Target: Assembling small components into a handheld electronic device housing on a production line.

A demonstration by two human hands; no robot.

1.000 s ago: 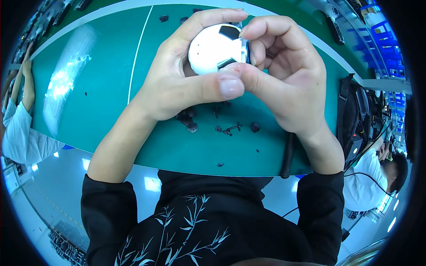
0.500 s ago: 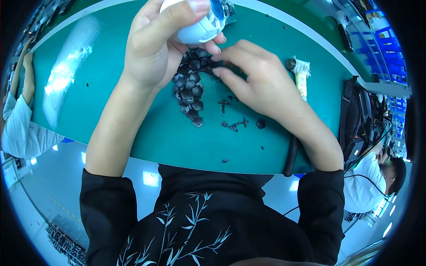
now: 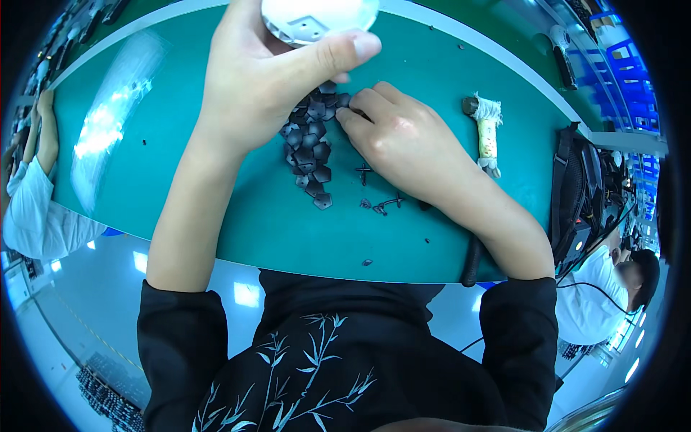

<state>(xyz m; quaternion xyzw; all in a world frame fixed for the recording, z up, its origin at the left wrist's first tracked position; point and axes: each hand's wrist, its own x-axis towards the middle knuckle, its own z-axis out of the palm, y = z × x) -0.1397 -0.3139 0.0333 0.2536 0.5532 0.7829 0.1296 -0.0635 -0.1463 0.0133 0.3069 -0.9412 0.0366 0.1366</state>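
Observation:
My left hand (image 3: 266, 93) grips a white rounded plastic housing (image 3: 317, 21) with small holes and a moulded recess, partly cut off by the upper edge. Below it, on the green table, lies a curved heap of small black five-sided plastic pieces (image 3: 309, 147). The left hand covers the heap's far part. At the heap's right side is my right hand (image 3: 403, 137), its thumb and fingers curled together against the black pieces. What lies between those fingertips is hidden. Close by are a black cross-shaped scrap (image 3: 363, 173) and more black scraps (image 3: 385, 205).
A stubby object wrapped in pale tape (image 3: 488, 129) lies beyond my right forearm, and a black handle (image 3: 471, 263) is partly under it. A black bag (image 3: 568, 187) stands at the table's right edge. People sit at left (image 3: 47, 209) and right (image 3: 594, 302).
My left hand has turned the white housing, so its blue part no longer shows and a recessed white side does. My right hand has shifted slightly left and down, its fingers more curled.

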